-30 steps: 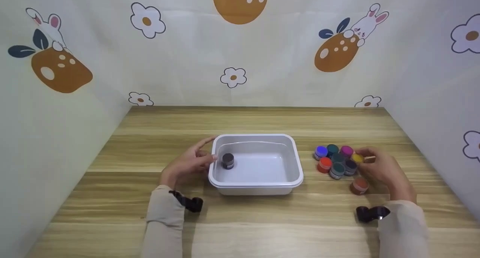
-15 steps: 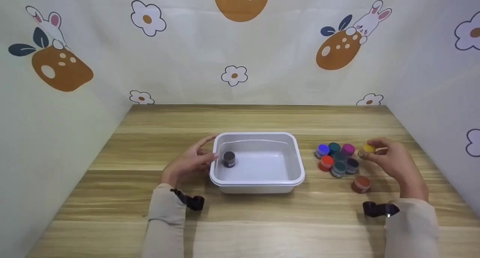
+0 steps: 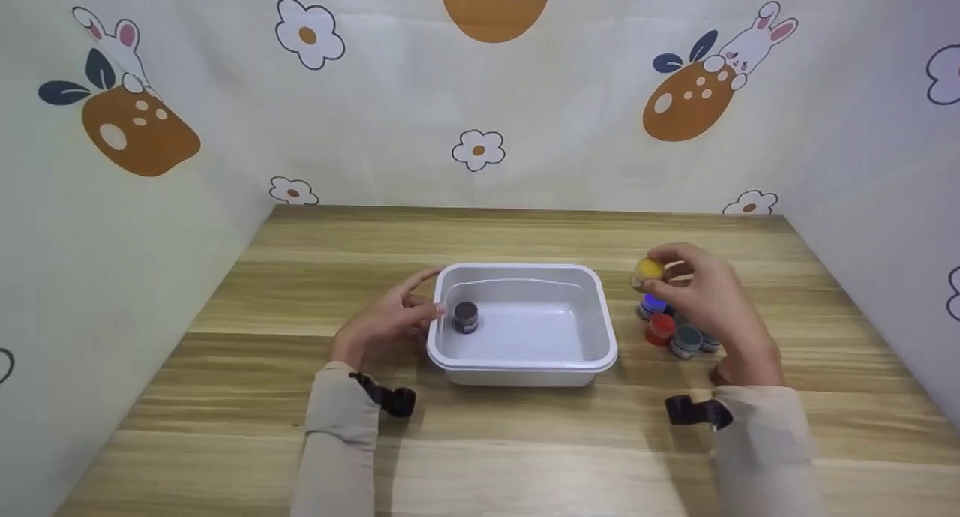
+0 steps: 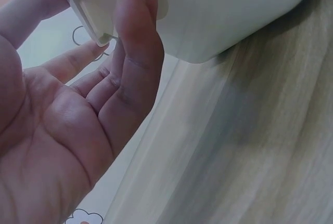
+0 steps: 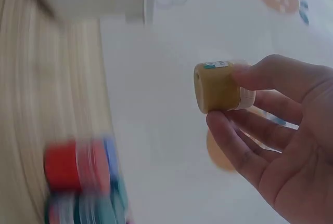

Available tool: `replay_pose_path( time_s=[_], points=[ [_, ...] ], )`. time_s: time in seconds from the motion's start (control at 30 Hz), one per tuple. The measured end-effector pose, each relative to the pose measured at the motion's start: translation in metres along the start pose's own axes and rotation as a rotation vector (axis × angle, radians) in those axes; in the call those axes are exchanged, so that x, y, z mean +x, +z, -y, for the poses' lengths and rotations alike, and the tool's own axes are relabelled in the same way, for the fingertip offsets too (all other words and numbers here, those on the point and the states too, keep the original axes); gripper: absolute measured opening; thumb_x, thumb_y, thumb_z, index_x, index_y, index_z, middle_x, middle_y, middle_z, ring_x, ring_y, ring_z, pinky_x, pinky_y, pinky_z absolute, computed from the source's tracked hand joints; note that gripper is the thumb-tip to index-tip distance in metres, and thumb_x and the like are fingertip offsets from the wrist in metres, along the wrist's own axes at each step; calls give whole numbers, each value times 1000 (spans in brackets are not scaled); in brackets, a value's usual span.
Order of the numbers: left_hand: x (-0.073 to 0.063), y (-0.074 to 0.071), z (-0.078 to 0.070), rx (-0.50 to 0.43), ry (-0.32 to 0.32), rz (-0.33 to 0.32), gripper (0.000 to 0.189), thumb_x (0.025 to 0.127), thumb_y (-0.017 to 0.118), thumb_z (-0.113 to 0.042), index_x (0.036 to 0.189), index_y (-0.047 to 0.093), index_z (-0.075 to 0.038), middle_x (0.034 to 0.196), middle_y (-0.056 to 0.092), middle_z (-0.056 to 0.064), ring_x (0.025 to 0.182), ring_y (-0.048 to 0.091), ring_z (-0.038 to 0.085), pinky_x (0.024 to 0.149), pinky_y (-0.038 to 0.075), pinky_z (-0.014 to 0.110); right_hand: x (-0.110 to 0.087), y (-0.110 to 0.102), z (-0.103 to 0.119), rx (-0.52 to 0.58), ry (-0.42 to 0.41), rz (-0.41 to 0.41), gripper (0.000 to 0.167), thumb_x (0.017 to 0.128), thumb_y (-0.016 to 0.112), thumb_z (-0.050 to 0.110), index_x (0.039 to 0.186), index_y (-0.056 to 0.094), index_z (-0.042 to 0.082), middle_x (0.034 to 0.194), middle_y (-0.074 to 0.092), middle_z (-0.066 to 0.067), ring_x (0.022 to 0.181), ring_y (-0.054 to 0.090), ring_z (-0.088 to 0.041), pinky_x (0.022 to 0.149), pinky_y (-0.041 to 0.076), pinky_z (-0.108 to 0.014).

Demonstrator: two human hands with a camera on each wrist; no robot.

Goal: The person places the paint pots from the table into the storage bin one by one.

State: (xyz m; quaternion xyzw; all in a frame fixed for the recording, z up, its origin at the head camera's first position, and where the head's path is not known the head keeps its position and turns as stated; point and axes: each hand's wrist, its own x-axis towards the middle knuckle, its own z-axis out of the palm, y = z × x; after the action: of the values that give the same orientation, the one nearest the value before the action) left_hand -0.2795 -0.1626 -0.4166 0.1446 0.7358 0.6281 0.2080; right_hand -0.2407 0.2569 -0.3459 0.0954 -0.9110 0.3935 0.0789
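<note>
My right hand (image 3: 705, 292) pinches a small paint jar with a yellow lid (image 3: 648, 270) between thumb and fingers, raised above the other jars. In the right wrist view the yellow jar (image 5: 218, 88) lies on its side in the grip, a label strip showing. At the left end of a white plastic tub (image 3: 525, 365), my left hand (image 3: 386, 316) holds the rim, with the thumb at the edge. The left wrist view shows bent fingers (image 4: 136, 52) against the tub's outer wall. One dark-lidded jar (image 3: 466, 317) stands inside the tub, near its left wall.
Right of the tub, several paint jars stand close together, among them a blue one (image 3: 652, 305), a red one (image 3: 660, 328) and a dark green one (image 3: 685, 341). The right hand and wrist partly cover others, including a brown jar (image 3: 719, 373). A patterned cloth (image 3: 375, 127) borders the wooden table.
My right hand has taken the yellow jar out of the cluster's right side, lifted it and carried it left over the other jars. The left hand stays at the tub's rim.
</note>
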Motion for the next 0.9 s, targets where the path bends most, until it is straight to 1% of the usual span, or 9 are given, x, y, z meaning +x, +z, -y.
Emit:
replay_pose_path(
  time_s=[0.07,0.17,0.4,0.47,0.53,0.67,0.73,0.83,0.9],
  points=[
    [2,1,-1,-7,-4,2,78,93,65,-17,158,22,-16,120,63,26,87,66,20,80,58,38,7,16,12,32,-50,12,40,88,72,7,125,61,-4,121,64,-21,103,65,-34,90,55,-47],
    [4,4,-2,-25,-15,0,79,93,66,-17,158,23,-18,122,63,25,88,66,21,81,58,40,16,39,27,75,-88,44,38,86,73,4,122,63,-4,118,65,-20,101,65,-32,88,56,-44],
    [6,7,-2,-14,-18,-12,79,92,67,-17,158,24,-18,121,64,24,89,65,21,81,58,39,28,89,55,96,-128,99,34,81,77,3,113,67,-2,107,68,-15,93,64,-27,84,56,-41],
    [5,8,-2,0,-20,-15,79,91,67,-18,158,25,-19,120,64,23,89,65,20,81,58,39,29,103,61,78,-130,105,32,80,78,4,110,68,-1,102,69,-12,91,64,-24,83,56,-40],
    [5,7,0,10,-15,-12,79,91,66,-17,158,25,-18,119,65,23,88,65,19,81,58,38,30,115,66,57,-114,119,30,80,79,4,107,69,0,98,68,-9,88,64,-22,80,56,-38],
    [3,3,1,24,-8,-12,79,92,67,-18,158,24,-17,113,67,21,84,64,16,81,57,36,32,136,75,25,-110,136,24,80,79,4,101,69,0,91,66,-7,83,63,-20,75,56,-35],
    [2,2,0,32,-7,-18,79,92,67,-18,158,24,-17,108,68,18,83,63,15,79,57,35,32,144,78,7,-119,129,22,79,79,3,98,68,0,87,65,-6,80,62,-20,73,55,-36],
    [2,0,0,9,-4,-12,78,92,66,-15,158,23,-16,97,67,9,79,61,14,75,56,32,32,153,80,-47,-127,116,19,78,76,0,95,67,1,82,63,-4,77,58,-18,71,52,-35],
    [1,-1,0,-7,-2,-10,78,92,64,-14,158,23,-16,92,65,4,76,60,13,72,55,30,32,158,80,-89,-135,107,17,76,75,-1,90,65,2,78,60,-2,74,56,-18,67,50,-35]
  ],
)
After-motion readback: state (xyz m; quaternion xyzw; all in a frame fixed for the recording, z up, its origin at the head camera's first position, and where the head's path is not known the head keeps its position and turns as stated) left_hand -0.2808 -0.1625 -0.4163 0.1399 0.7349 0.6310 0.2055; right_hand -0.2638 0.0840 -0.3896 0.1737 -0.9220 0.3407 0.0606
